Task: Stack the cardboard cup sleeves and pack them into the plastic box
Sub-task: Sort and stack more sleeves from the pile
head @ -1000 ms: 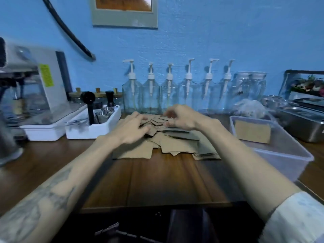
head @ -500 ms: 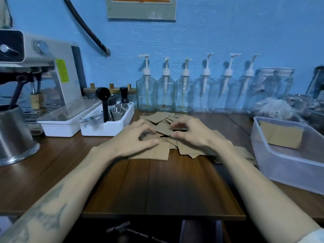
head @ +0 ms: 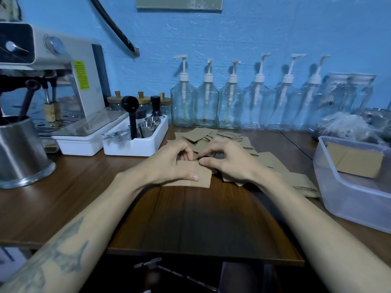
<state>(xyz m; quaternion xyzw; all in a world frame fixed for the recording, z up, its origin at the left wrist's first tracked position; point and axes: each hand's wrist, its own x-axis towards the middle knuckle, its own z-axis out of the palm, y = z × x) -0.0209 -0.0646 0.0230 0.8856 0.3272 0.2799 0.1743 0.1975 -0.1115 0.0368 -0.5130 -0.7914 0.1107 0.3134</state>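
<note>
Several flat brown cardboard cup sleeves (head: 197, 134) lie scattered in a loose pile on the wooden table. My left hand (head: 169, 163) rests on a near sleeve (head: 204, 180), thumb pressed on its top, fingers curled at its far edge. My right hand (head: 228, 161) sits beside it on the pile, fingertips pinching that sleeve's upper right corner. The clear plastic box (head: 347, 199) stands at the right with a stack of sleeves (head: 355, 161) leaning inside against its far wall.
A white tool tray (head: 135, 144) with metal cups and a black tamper stands behind my left hand. An espresso machine (head: 55, 85) and a steel jug (head: 19, 153) are at left. Glass pump bottles (head: 207, 102) line the blue wall.
Both hands have drawn back from the far part of the pile toward me and come together on a near sleeve. The view has shifted left and closer.
</note>
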